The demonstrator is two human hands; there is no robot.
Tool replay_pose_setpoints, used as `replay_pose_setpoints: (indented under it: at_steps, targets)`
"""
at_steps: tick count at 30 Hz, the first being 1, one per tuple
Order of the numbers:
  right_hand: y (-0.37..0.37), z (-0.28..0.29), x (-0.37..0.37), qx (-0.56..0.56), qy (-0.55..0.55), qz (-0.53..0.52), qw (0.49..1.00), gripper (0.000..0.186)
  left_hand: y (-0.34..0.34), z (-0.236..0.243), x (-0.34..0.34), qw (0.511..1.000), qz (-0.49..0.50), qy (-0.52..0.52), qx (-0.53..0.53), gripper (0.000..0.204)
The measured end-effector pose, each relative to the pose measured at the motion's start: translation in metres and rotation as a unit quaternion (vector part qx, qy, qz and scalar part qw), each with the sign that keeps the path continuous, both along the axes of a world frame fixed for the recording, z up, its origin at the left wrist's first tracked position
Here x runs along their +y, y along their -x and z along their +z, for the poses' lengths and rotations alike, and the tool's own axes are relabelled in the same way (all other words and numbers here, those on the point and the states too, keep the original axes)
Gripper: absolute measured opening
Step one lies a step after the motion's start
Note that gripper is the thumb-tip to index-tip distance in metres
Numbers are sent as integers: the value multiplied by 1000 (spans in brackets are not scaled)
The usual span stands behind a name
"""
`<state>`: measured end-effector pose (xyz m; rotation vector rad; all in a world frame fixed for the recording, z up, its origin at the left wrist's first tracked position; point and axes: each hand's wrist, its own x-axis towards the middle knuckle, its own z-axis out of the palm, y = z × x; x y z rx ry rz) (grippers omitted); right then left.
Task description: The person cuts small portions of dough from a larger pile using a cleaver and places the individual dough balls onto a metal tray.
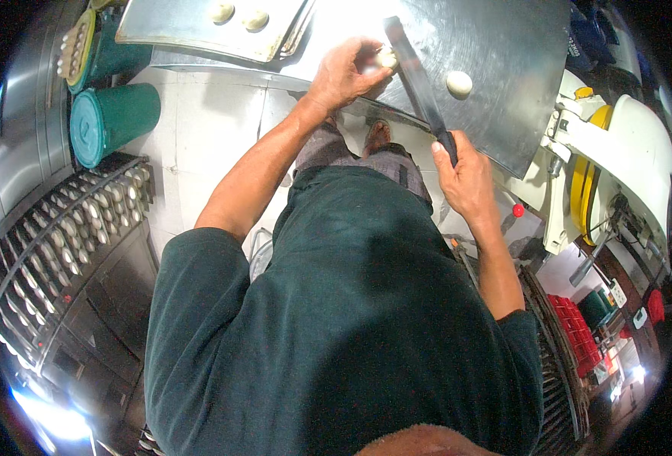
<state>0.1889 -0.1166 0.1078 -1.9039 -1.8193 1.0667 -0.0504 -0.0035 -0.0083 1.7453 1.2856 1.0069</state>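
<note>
My left hand [345,74] curls over the near edge of the steel table [503,68], its thumb and fingers closed around a small pale dough piece [385,58]. In my right hand [466,176] is the black handle of a long, straight-bladed knife [421,76]. The blade slants away to the upper left, right beside the held dough; whether it touches the dough I cannot tell. A smooth round dough ball [459,84] rests on the table, to the right of the blade. Left of my left hand lies a metal tray [176,30] with dough balls [254,20] on it.
Green bins [127,118] stand at the left, above a rack [28,266] filled with rows of pale pieces. To the right of the table is a white machine [640,152] with a yellow wheel [596,178]. A red crate [573,334] sits lower right.
</note>
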Motion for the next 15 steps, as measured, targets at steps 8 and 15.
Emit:
replay_pose_setpoints:
  at_steps: [8, 15]
  targets:
    - [6, -14, 12, -38, 24, 37, 998, 28, 0, 0, -2, 1000, 7, 27, 4, 37]
    - [-23, -7, 9, -36, -4, 13, 999, 28, -11, 9, 2, 978, 17, -163, 125, 55]
